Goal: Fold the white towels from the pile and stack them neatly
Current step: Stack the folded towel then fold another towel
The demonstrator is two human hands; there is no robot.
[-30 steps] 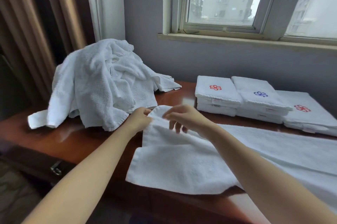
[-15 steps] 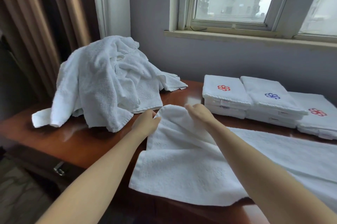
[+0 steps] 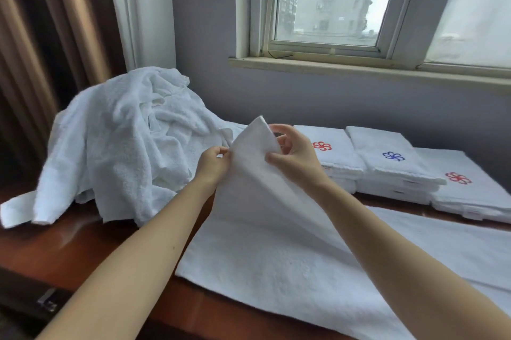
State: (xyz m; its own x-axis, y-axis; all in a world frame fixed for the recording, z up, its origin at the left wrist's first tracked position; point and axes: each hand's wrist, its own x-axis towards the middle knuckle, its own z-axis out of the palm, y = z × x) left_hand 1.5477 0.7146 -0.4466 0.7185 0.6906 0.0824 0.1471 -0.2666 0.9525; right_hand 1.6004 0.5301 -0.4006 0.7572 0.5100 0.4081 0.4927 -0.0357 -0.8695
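1. The towel (image 3: 276, 243) lies spread on the bench (image 3: 69, 251) before the person. Its far corner is lifted clear, between the loose pile (image 3: 124, 146) and the folded stacks (image 3: 387, 162).
2. The left hand (image 3: 213, 165) pinches the raised corner's left edge. The right hand (image 3: 293, 157) grips near its tip, fingers (image 3: 279, 129) curled round the cloth.
3. It looks like light, soft, floppy terry that would sag wherever unsupported, so corners and hem seem the best holds, with the edge kept taut.

L hand (image 3: 213, 164), R hand (image 3: 293, 159) raised close tog., both pinching.
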